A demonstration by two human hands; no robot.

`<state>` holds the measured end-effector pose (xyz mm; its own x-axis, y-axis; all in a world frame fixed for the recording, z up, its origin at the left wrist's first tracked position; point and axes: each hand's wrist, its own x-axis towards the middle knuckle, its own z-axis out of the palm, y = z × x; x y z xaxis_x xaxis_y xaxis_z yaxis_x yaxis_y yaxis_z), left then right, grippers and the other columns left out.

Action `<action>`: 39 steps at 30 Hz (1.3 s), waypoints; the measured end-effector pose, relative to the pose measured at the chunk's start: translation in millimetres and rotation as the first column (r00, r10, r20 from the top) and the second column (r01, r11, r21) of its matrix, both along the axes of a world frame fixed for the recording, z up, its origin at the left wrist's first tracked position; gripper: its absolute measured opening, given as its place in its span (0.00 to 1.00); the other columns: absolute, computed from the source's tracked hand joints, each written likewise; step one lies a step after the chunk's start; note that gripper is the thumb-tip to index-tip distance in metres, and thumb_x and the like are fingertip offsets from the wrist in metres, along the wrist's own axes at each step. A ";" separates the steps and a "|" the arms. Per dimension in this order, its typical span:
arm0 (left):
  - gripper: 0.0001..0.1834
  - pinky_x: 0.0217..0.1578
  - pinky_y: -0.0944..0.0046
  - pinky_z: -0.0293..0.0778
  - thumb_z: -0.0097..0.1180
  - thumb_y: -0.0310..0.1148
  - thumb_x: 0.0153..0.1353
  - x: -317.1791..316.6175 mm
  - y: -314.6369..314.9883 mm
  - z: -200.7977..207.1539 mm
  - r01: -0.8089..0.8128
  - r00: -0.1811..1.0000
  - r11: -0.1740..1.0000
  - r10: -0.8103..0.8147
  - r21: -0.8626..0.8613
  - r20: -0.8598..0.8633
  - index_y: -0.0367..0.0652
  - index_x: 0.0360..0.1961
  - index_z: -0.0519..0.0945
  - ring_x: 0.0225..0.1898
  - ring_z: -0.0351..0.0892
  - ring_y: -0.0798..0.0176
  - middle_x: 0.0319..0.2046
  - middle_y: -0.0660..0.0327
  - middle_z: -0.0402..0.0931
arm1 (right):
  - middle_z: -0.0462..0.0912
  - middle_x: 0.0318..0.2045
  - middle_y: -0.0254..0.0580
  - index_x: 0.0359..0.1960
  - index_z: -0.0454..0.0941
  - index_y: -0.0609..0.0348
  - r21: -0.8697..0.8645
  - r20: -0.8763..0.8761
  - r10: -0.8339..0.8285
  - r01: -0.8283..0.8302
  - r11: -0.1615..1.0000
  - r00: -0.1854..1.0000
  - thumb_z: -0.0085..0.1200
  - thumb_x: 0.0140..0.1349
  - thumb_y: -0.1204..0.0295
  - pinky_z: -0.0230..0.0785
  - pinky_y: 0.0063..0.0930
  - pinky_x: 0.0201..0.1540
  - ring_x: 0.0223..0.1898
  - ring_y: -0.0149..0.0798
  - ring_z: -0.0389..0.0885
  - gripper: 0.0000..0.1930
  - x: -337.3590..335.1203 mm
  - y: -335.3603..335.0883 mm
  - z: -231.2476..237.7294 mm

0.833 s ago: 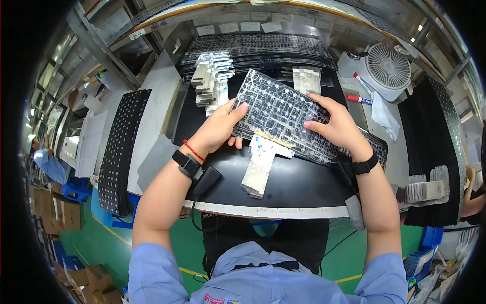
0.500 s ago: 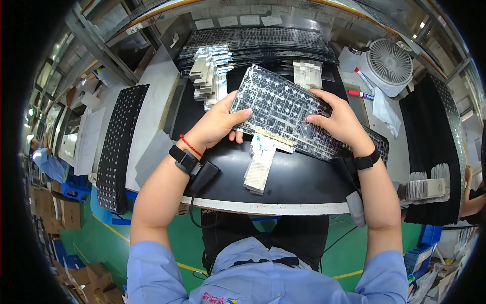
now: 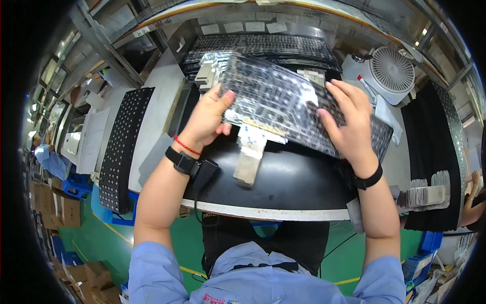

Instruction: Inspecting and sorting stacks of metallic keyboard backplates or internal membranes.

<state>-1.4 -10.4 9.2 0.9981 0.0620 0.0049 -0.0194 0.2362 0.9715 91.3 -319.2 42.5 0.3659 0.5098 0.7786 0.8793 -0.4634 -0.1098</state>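
A dark, glossy keyboard membrane sheet (image 3: 273, 99) with rows of key-shaped marks is tilted over the black work surface, blurred by motion. My left hand (image 3: 210, 114) grips its left end, thumb on top and the other fingers partly hidden beneath. Over the sheet's right part, my right hand (image 3: 352, 121) has its fingers stretched out and thumb apart, fingertips by the far edge. A pale flat tail (image 3: 249, 159) with blue-marked white film hangs from the sheet's near edge.
Stacks of dark keyboard sheets (image 3: 263, 45) lie at the back, with pale tails (image 3: 207, 71) fanned at the left. A white fan (image 3: 392, 71) stands at the back right beside a marker and cloth. Black sheet stacks (image 3: 124, 152) flank both sides; another person's arm (image 3: 473, 200) shows far right.
The keyboard sheet and its tail have shifted slightly left. My left hand has moved left with it, while my right hand has moved right along the sheet, its fingers straighter.
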 end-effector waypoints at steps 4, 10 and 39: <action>0.12 0.13 0.79 0.65 0.47 0.38 0.75 6.7 37.0 13.9 -0.214 0.968 0.969 0.228 -0.126 0.107 0.43 0.52 0.72 0.17 0.69 0.78 0.39 0.63 0.80 | 0.80 0.51 0.39 0.50 0.81 0.54 0.131 0.156 -0.042 0.022 0.991 0.987 0.66 0.50 0.74 0.62 0.38 0.56 0.52 0.45 0.76 0.21 -0.2 -11.6 8.8; 0.14 0.20 0.81 0.70 0.48 0.40 0.75 42.9 119.1 25.0 -0.338 0.940 0.938 0.340 -0.075 0.017 0.42 0.52 0.74 0.24 0.72 0.74 0.40 0.64 0.79 | 0.80 0.47 0.39 0.46 0.82 0.56 0.095 0.011 0.036 -0.037 0.995 0.999 0.65 0.52 0.74 0.62 0.38 0.55 0.51 0.46 0.75 0.17 18.5 -12.8 -8.2; 0.30 0.59 0.58 0.55 0.50 0.39 0.69 -352.8 117.1 -76.6 -0.990 -0.054 -0.065 0.994 0.122 0.093 0.43 0.68 0.59 0.61 0.62 0.66 0.61 0.60 0.65 | 0.81 0.35 0.29 0.44 0.82 0.61 0.232 -0.691 0.242 -0.109 0.967 0.681 0.59 0.64 0.74 0.68 0.19 0.37 0.35 0.24 0.76 0.08 59.6 -21.1 -42.3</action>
